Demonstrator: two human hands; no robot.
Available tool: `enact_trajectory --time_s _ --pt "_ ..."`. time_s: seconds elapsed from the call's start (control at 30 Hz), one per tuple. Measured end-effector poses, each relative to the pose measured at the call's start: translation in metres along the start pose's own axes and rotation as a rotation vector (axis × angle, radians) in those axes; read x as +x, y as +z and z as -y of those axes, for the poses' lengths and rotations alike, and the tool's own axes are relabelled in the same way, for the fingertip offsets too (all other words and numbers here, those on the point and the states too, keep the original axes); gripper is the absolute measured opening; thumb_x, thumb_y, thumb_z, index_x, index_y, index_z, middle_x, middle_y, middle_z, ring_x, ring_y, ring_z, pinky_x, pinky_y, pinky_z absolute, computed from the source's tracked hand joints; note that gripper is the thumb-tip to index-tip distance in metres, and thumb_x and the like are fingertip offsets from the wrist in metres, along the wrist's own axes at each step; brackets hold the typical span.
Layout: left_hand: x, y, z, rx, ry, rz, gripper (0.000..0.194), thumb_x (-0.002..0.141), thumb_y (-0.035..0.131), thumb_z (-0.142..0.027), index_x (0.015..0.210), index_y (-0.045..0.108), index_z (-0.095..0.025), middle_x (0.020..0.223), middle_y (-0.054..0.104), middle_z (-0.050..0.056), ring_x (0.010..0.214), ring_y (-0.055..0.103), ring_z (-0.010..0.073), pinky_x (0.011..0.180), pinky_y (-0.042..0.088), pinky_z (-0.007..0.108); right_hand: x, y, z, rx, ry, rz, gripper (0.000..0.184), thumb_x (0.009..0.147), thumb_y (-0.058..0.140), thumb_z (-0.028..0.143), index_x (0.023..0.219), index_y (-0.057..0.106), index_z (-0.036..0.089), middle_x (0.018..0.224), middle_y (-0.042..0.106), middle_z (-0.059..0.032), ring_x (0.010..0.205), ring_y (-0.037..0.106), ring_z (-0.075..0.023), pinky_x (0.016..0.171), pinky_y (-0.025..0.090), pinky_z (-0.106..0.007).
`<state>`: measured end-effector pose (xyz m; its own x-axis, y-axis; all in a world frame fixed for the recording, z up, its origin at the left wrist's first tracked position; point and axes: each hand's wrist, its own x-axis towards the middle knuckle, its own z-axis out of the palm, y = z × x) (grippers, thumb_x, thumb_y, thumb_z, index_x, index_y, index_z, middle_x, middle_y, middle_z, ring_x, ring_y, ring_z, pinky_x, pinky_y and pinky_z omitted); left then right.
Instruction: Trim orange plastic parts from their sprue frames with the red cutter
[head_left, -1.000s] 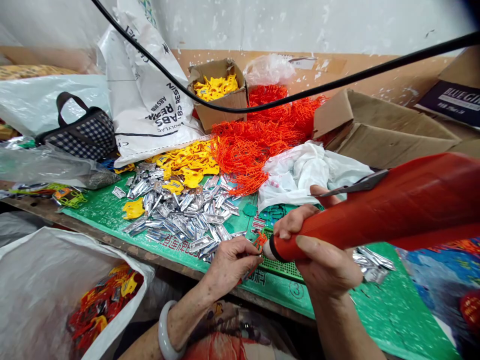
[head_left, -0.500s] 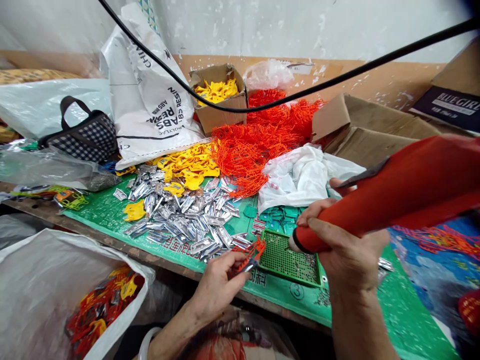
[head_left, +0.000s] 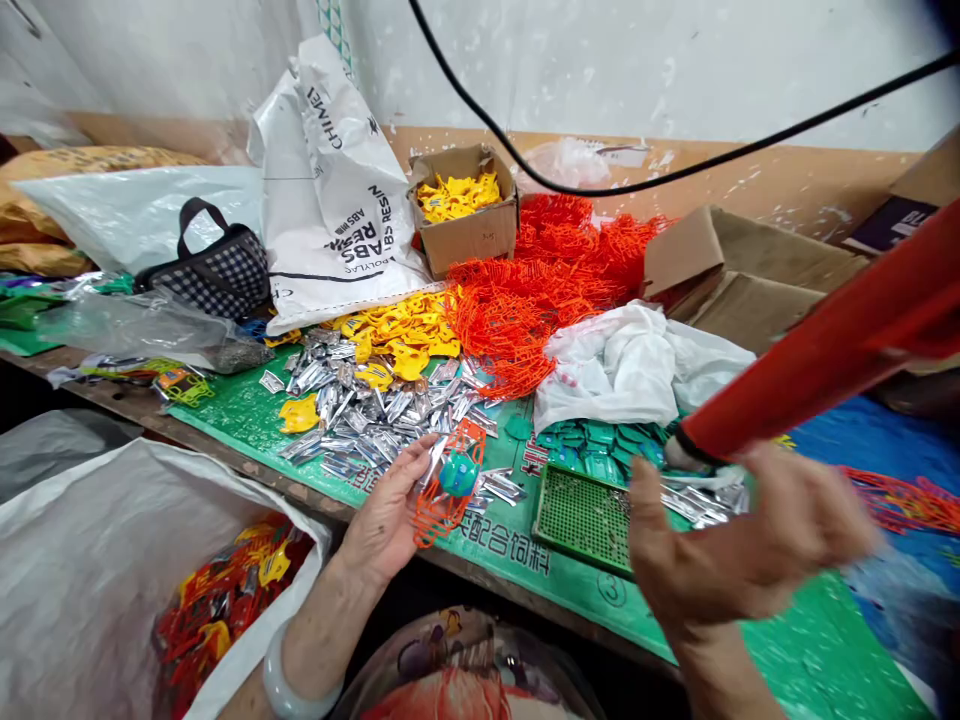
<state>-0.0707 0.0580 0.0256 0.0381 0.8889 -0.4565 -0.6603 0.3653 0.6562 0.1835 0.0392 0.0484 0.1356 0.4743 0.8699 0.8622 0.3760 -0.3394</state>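
Observation:
My left hand (head_left: 390,510) pinches an orange openwork plastic frame (head_left: 439,515) by its left side, above the table's front edge. A green plastic piece (head_left: 459,474) sits on the frame, and a shiny metal plate lies by my fingers. My right hand (head_left: 750,545), smeared by motion, is just below a red electric screwdriver (head_left: 810,350). Its thumb stands apart from its fingers, and it appears off the tool. The screwdriver slants down to a pale tip near a green perforated tray (head_left: 551,545) with small metal bits in it.
Silver metal plates (head_left: 367,420), yellow plastic parts (head_left: 409,335), orange plastic strands (head_left: 517,300) and green pieces (head_left: 600,450) are heaped on the green table cover. A white sack (head_left: 90,540) of assembled parts stands front left. Cardboard boxes (head_left: 480,235) are behind; a black cable (head_left: 525,170) hangs across.
My right hand has come off the screwdriver and dropped lower. My left hand has turned the orange frame, showing the green piece. The view has shifted slightly left.

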Motion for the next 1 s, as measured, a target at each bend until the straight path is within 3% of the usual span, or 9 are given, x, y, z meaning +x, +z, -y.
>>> enact_trajectory --time_s 0.03,0.13,0.17,0.23,0.4,0.63,0.7,0.83,1.0 --pt "0.001 -0.002 0.0 -0.022 -0.029 0.006 0.026 0.08 0.072 -0.013 0.104 0.064 -0.018 0.088 0.077 0.004 0.07 0.074 0.0213 0.07 0.063 0.041 -0.005 0.007 0.005 -0.006 -0.085 0.118 0.065 0.08 0.072 0.018 0.138 0.043 0.023 0.131 0.048 -0.0118 0.124 0.041 -0.0324 0.102 0.038 -0.049" --pt "0.003 -0.008 -0.002 -0.082 -0.116 0.027 0.021 0.084 0.068 -0.016 0.104 0.065 -0.018 0.093 0.078 0.007 0.076 0.075 0.0263 0.073 0.062 0.05 -0.016 0.038 0.02 -0.024 -0.124 0.781 0.018 0.091 0.057 0.019 0.108 0.063 0.017 0.103 0.065 -0.0107 0.097 0.058 -0.0249 0.087 0.047 -0.038" --pt "0.004 -0.009 -0.003 -0.098 -0.138 0.04 0.019 0.084 0.067 -0.017 0.103 0.066 -0.017 0.094 0.078 0.008 0.078 0.075 0.0275 0.074 0.062 0.053 -0.019 0.048 0.024 -0.036 -0.108 0.929 0.013 0.09 0.057 0.019 0.1 0.066 0.017 0.099 0.067 -0.011 0.094 0.06 -0.0257 0.082 0.048 -0.037" --pt "0.004 -0.011 -0.004 -0.12 -0.164 0.069 0.016 0.086 0.065 -0.018 0.101 0.068 -0.016 0.093 0.079 0.009 0.079 0.075 0.0282 0.077 0.061 0.055 -0.024 0.066 0.03 -0.066 -0.078 1.079 0.008 0.086 0.061 0.017 0.088 0.068 0.017 0.091 0.07 -0.0117 0.091 0.062 -0.0282 0.077 0.047 -0.037" --pt "0.003 -0.018 -0.006 -0.201 -0.299 0.13 0.021 0.088 0.059 -0.027 0.096 0.07 -0.011 0.088 0.079 0.013 0.08 0.074 0.0301 0.076 0.059 0.054 -0.034 0.084 0.034 -0.061 0.042 1.152 0.016 0.077 0.06 0.005 0.087 0.068 0.014 0.086 0.07 -0.0148 0.087 0.065 -0.0292 0.076 0.044 -0.037" --pt "0.005 -0.025 -0.004 -0.28 -0.342 0.191 0.048 0.097 0.044 -0.048 0.085 0.069 -0.009 0.083 0.076 0.016 0.074 0.072 0.0294 0.067 0.058 0.045 -0.015 0.066 0.02 0.269 0.249 1.164 0.009 0.085 0.057 0.018 0.087 0.065 0.018 0.078 0.065 -0.0022 0.072 0.06 -0.0163 0.065 0.044 -0.026" --pt "0.005 -0.023 -0.002 -0.252 -0.347 0.209 0.053 0.097 0.041 -0.054 0.09 0.068 -0.009 0.085 0.076 0.017 0.075 0.072 0.0294 0.065 0.057 0.044 -0.011 0.059 0.022 0.487 0.377 1.146 0.014 0.085 0.062 0.026 0.096 0.066 0.018 0.077 0.064 0.0 0.068 0.058 -0.0136 0.061 0.044 -0.024" --pt "0.003 -0.01 0.004 -0.187 -0.296 0.267 0.054 0.097 0.036 -0.058 0.095 0.065 -0.013 0.083 0.075 0.014 0.074 0.071 0.0248 0.065 0.056 0.038 -0.01 0.058 0.033 1.059 0.822 1.093 0.042 0.07 0.08 0.036 0.107 0.067 0.019 0.065 0.058 0.0044 0.055 0.051 -0.0095 0.051 0.039 -0.022" --pt "-0.004 0.005 0.012 -0.027 -0.062 0.295 0.039 0.087 0.065 -0.048 0.111 0.061 -0.018 0.09 0.073 0.007 0.077 0.068 0.0174 0.07 0.052 0.028 -0.012 0.068 0.042 1.187 1.073 1.016 0.056 0.058 0.088 0.036 0.107 0.066 0.019 0.057 0.055 0.0076 0.048 0.048 -0.0083 0.045 0.039 -0.022"
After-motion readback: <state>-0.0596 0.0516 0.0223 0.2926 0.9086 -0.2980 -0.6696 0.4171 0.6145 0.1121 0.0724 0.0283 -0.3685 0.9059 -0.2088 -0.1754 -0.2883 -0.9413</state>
